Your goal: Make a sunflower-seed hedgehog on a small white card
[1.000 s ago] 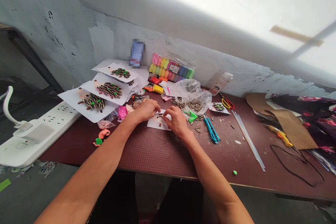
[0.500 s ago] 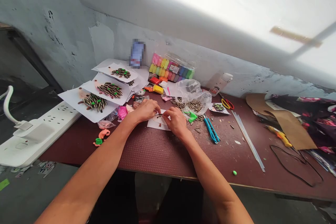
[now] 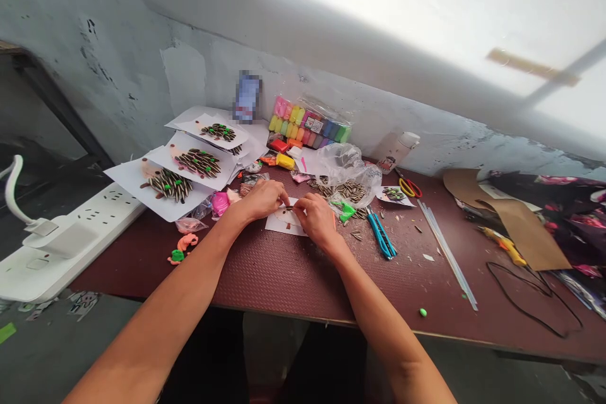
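Note:
My left hand (image 3: 265, 199) is over the upper left edge of a small white card (image 3: 279, 223), its thumb and fingers drawn together. My right hand (image 3: 316, 214) meets it from the right in a pinch. Between the fingertips is a small dark piece (image 3: 289, 207), which looks like a striped seed; which hand grips it is hard to tell. A brown spot shows low on the card. Behind my right hand lies a pile of striped seeds (image 3: 350, 191), beside green clay (image 3: 347, 210) and a clear plastic bag (image 3: 341, 163).
Finished-looking hedgehog cards (image 3: 196, 163) lie at the left, near a white power strip (image 3: 101, 227). Packs of coloured clay (image 3: 310, 123) lean at the wall. Rightward are a teal cutter (image 3: 380, 233), scissors (image 3: 409, 187), clear sticks (image 3: 447, 252) and a yellow glue gun (image 3: 509, 246).
Both hands stay in nearly the same place, with only slight finger movement over the card. A bit of orange now shows beside my right hand.

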The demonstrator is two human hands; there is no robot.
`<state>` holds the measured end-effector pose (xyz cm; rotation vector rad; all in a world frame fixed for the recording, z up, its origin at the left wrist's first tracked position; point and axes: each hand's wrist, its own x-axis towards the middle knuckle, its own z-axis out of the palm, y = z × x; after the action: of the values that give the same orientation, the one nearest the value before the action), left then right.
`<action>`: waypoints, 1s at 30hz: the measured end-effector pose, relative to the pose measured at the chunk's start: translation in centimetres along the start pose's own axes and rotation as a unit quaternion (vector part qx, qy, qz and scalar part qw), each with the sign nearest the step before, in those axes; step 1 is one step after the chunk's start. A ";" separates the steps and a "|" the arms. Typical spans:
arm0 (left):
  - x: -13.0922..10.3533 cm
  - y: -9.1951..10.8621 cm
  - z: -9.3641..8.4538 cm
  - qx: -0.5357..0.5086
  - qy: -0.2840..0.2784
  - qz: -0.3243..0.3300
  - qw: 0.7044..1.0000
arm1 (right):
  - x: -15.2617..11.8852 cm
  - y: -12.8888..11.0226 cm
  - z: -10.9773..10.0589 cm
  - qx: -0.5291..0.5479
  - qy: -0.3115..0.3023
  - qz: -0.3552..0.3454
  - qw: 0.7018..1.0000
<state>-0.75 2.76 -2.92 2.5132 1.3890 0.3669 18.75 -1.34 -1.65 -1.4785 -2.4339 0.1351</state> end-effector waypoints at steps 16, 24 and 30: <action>0.2 -0.3 0.2 0.001 -0.008 0.001 1.000 | 0.3 -0.2 0.1 -0.022 -0.007 0.000 1.000; -0.1 0.0 0.0 -0.007 -0.011 -0.009 1.000 | 0.1 -0.3 -0.3 0.002 0.003 0.023 1.000; -0.1 -0.1 0.0 -0.026 -0.001 -0.023 0.999 | 0.0 0.6 -0.5 0.021 0.038 0.056 0.998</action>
<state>-0.85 2.74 -2.90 2.4350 1.4165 0.3853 19.36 -1.08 -1.30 -1.5722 -2.2770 0.1495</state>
